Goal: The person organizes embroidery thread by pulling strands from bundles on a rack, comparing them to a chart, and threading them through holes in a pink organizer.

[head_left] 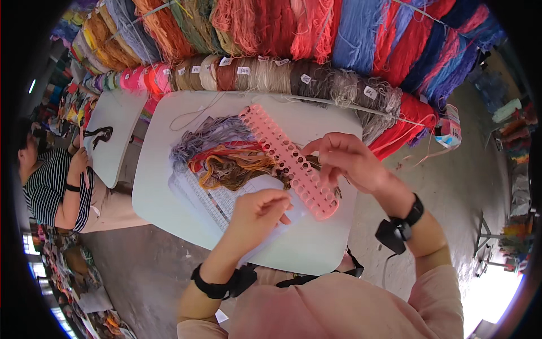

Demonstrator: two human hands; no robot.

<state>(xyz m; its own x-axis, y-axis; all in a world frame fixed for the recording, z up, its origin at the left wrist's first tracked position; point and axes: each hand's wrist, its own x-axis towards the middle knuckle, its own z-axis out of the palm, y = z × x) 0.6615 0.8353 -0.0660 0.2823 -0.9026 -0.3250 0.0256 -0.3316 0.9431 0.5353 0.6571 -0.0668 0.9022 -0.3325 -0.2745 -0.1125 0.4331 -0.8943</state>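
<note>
A long pink thread organizer board with rows of round holes lies slantwise across the white table. My right hand hovers over the board's right edge, its bent fingers apart and no thread visible in them. Left of the board's lower end, my left hand is closed, thumb against curled fingers; whatever it may hold is hidden. Beside the board are loose thread bundles: greyish-lilac, red and brown-olive. Some dark thread shows at the board's holes. Beneath the bundles lies a printed grid sheet, partly covered by my left hand.
Hanks of colourful thread hang along the far side above a row of labelled thread rolls. The white table has rounded corners. At the left, a person in a striped shirt works at another table holding dark thread.
</note>
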